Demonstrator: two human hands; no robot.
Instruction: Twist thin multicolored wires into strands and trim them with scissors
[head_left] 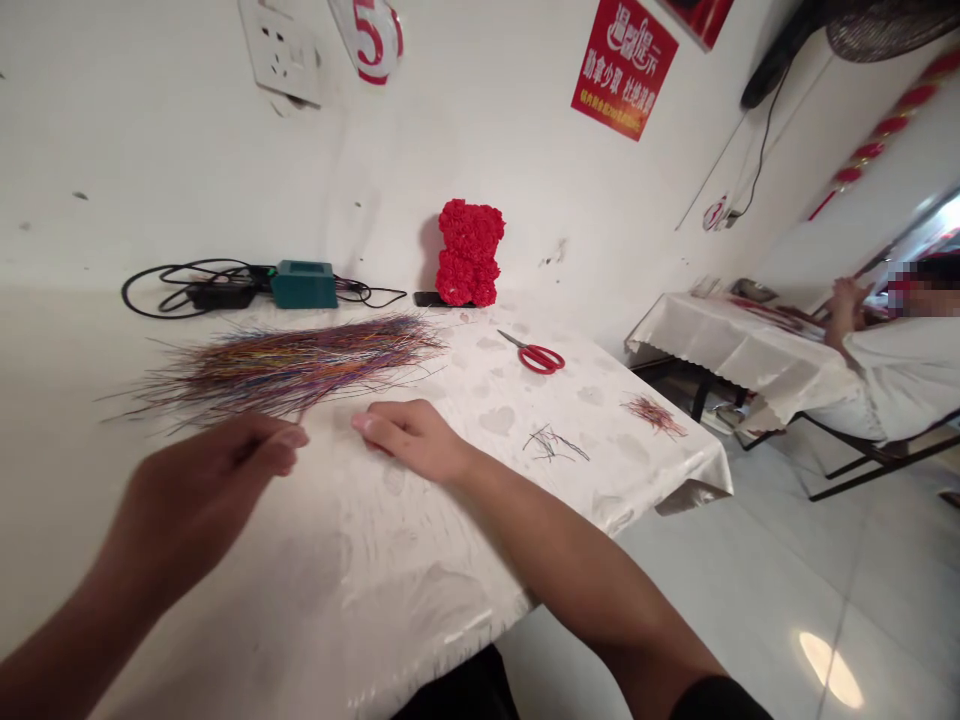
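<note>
A loose bundle of thin multicoloured wires (300, 360) lies across the table in front of my hands. My left hand (217, 480) is at the bundle's near edge, thumb and forefinger pinched together. A thin pale reddish wire (302, 414) stands out at its fingertips. Just to the right, my right hand (412, 438) hovers or rests low over the cloth, fingers curled and thumb pressed to the forefinger. Whatever is in that pinch, if anything, is too small to make out. Red-handled scissors (534, 355) lie beyond it, blades partly apart or closed, I cannot tell.
A white tablecloth (450, 540) covers the table. Small piles of dark wire pieces (553, 444) and reddish wire pieces (654, 414) lie right. Along the wall are a green box (304, 285) with black cables and a red flower bear (470, 252). A person (911, 370) sits at another table.
</note>
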